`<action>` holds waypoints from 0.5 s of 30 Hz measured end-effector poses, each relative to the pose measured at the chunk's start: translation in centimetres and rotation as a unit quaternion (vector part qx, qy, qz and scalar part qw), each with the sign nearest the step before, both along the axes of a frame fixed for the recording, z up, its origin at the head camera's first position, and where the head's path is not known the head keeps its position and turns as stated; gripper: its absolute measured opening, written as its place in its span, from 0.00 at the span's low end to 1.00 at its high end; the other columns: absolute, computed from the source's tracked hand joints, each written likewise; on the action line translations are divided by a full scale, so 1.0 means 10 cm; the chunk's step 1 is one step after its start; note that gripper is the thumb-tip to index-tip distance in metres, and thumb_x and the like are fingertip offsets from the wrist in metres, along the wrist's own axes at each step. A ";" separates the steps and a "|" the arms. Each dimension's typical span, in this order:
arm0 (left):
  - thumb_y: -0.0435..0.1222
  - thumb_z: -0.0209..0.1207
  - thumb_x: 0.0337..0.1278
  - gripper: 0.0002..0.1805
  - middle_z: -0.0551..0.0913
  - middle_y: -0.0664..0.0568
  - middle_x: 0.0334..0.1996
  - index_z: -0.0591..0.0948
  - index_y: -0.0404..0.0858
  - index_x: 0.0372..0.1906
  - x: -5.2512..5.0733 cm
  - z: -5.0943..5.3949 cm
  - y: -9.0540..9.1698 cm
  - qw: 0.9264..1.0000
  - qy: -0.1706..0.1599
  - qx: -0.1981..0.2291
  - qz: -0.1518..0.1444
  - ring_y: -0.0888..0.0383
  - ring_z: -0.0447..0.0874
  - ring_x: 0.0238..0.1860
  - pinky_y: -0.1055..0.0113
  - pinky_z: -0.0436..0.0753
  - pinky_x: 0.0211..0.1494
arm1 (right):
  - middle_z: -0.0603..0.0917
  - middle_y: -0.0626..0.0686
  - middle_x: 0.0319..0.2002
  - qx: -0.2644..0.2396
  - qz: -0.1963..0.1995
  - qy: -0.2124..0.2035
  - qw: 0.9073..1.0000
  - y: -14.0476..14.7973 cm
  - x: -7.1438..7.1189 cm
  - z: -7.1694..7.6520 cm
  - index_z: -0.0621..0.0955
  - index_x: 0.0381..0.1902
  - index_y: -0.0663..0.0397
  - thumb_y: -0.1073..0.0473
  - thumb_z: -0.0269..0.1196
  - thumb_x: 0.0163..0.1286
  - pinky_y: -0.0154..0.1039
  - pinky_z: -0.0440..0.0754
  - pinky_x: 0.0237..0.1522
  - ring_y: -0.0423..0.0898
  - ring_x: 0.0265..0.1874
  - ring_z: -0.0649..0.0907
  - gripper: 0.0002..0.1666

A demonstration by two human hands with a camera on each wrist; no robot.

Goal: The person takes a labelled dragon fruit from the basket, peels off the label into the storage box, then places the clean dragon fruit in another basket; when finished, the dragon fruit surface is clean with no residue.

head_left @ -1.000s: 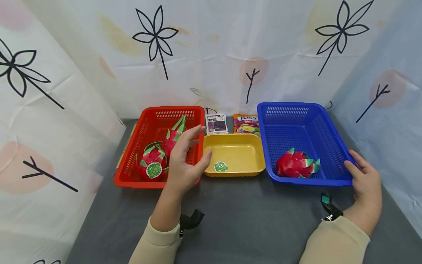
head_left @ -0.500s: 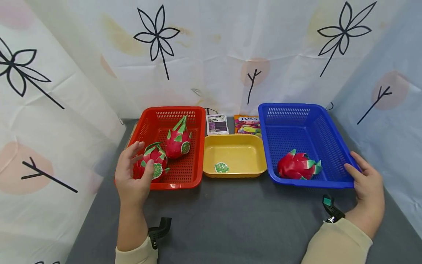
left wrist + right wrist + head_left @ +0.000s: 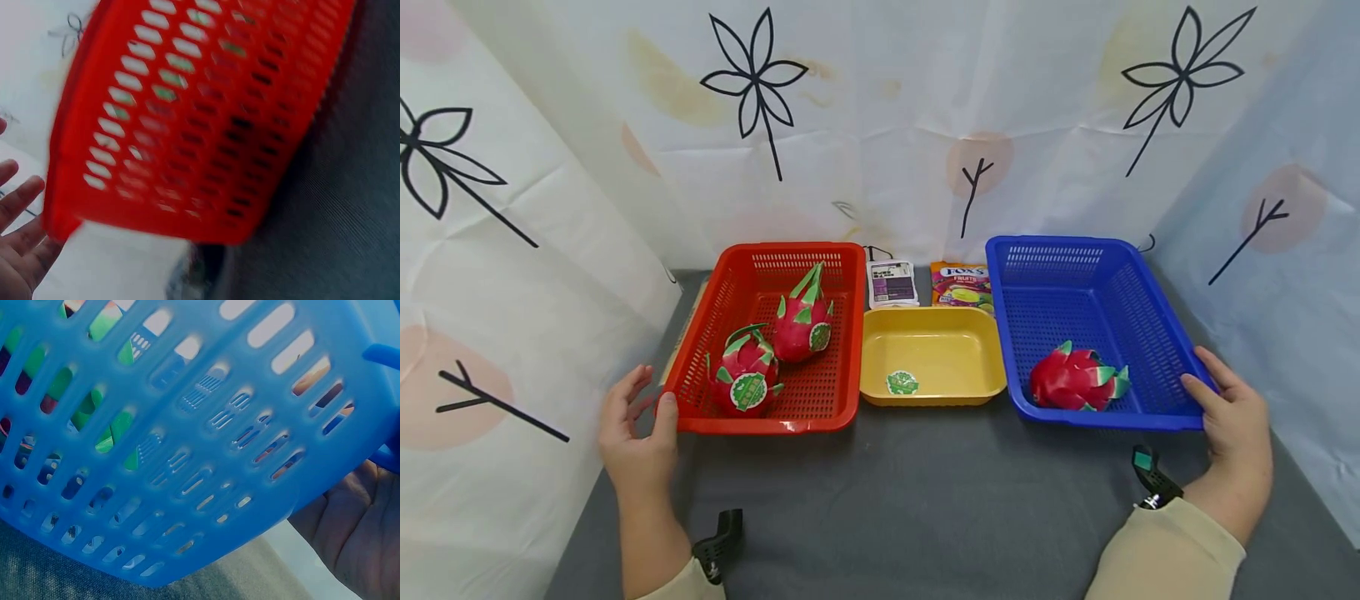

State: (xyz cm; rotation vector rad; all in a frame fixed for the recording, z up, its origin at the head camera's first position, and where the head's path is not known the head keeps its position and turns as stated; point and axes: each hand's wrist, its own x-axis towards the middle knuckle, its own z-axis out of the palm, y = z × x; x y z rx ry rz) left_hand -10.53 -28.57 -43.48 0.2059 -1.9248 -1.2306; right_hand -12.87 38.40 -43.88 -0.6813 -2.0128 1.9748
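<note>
At the front left corner of the red basket [image 3: 820, 423] is my left hand [image 3: 638, 454], thumb close to the rim and fingers spread. In the left wrist view the left hand [image 3: 22, 256] shows beside the corner of the red basket [image 3: 144, 228]; whether it touches is unclear. Two dragon fruits, one standing [image 3: 797, 329] and one with a round sticker [image 3: 747, 367], are in that basket. My right hand [image 3: 1236, 429] grips the right front corner of the blue basket [image 3: 1120, 419], which holds one dragon fruit [image 3: 1071, 379]. The right wrist view shows this hand [image 3: 362, 531] under the rim.
Between the baskets stands a yellow tray [image 3: 955, 346] with a green sticker [image 3: 902, 382]. Behind it are a purple and white packet [image 3: 892, 283] and a Fox's candy bag [image 3: 961, 285]. Patterned cloth [image 3: 880, 125] encloses the grey table [image 3: 917, 500].
My left hand has moved left, from between the red basket and yellow tray, across the red basket to its front left corner. My right hand has kept its grip on the blue basket.
</note>
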 end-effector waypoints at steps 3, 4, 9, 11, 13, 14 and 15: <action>0.27 0.61 0.60 0.24 0.82 0.47 0.58 0.82 0.35 0.63 -0.04 -0.12 -0.09 0.999 -0.002 0.036 -0.015 0.59 0.79 0.59 0.73 0.79 0.57 | 0.80 0.34 0.54 -0.002 -0.001 -0.003 1.000 0.00 0.01 -0.02 0.73 0.74 0.37 0.55 0.68 0.72 0.21 0.80 0.29 0.25 0.29 0.83 0.35; 0.27 0.60 0.61 0.24 0.82 0.47 0.59 0.81 0.34 0.63 -0.05 -0.17 -0.11 0.998 -0.007 0.052 -0.024 0.59 0.80 0.59 0.74 0.79 0.57 | 0.80 0.34 0.54 -0.004 -0.002 -0.002 1.000 0.00 0.01 -0.02 0.73 0.74 0.36 0.55 0.68 0.71 0.21 0.80 0.30 0.25 0.30 0.83 0.35; 0.27 0.56 0.69 0.23 0.80 0.52 0.60 0.79 0.34 0.67 -0.11 -0.39 -0.20 0.985 -0.062 0.146 -0.067 0.61 0.79 0.55 0.82 0.77 0.53 | 0.82 0.30 0.42 -0.009 0.000 0.019 1.000 -0.01 0.01 -0.04 0.75 0.73 0.39 0.59 0.68 0.71 0.19 0.79 0.32 0.25 0.31 0.83 0.33; 0.29 0.53 0.72 0.23 0.79 0.55 0.61 0.78 0.36 0.69 -0.13 -0.45 -0.22 0.979 -0.082 0.170 -0.077 0.61 0.77 0.56 0.82 0.77 0.53 | 0.82 0.30 0.43 0.001 0.000 0.015 1.000 -0.01 0.01 -0.04 0.75 0.73 0.39 0.58 0.68 0.72 0.18 0.78 0.32 0.25 0.31 0.82 0.33; 0.31 0.50 0.74 0.24 0.77 0.56 0.63 0.77 0.39 0.70 -0.15 -0.49 -0.21 0.974 -0.093 0.188 -0.081 0.60 0.75 0.58 0.81 0.76 0.56 | 0.81 0.31 0.48 0.019 0.002 0.001 1.000 0.01 0.00 -0.03 0.74 0.74 0.38 0.56 0.67 0.72 0.17 0.77 0.33 0.24 0.32 0.81 0.34; 0.32 0.48 0.75 0.24 0.77 0.55 0.65 0.77 0.41 0.71 -0.16 -0.49 -0.21 0.973 -0.095 0.195 -0.081 0.59 0.74 0.60 0.80 0.75 0.57 | 0.81 0.33 0.53 0.043 0.006 -0.011 0.999 0.01 0.00 -0.02 0.73 0.75 0.37 0.54 0.67 0.73 0.17 0.76 0.33 0.23 0.34 0.80 0.34; 0.32 0.47 0.75 0.25 0.76 0.54 0.66 0.77 0.42 0.71 -0.16 -0.49 -0.19 0.972 -0.096 0.198 -0.077 0.58 0.74 0.61 0.79 0.75 0.59 | 0.79 0.34 0.58 0.067 0.011 -0.026 0.997 0.02 0.00 0.00 0.71 0.75 0.36 0.52 0.66 0.74 0.17 0.75 0.34 0.23 0.35 0.79 0.34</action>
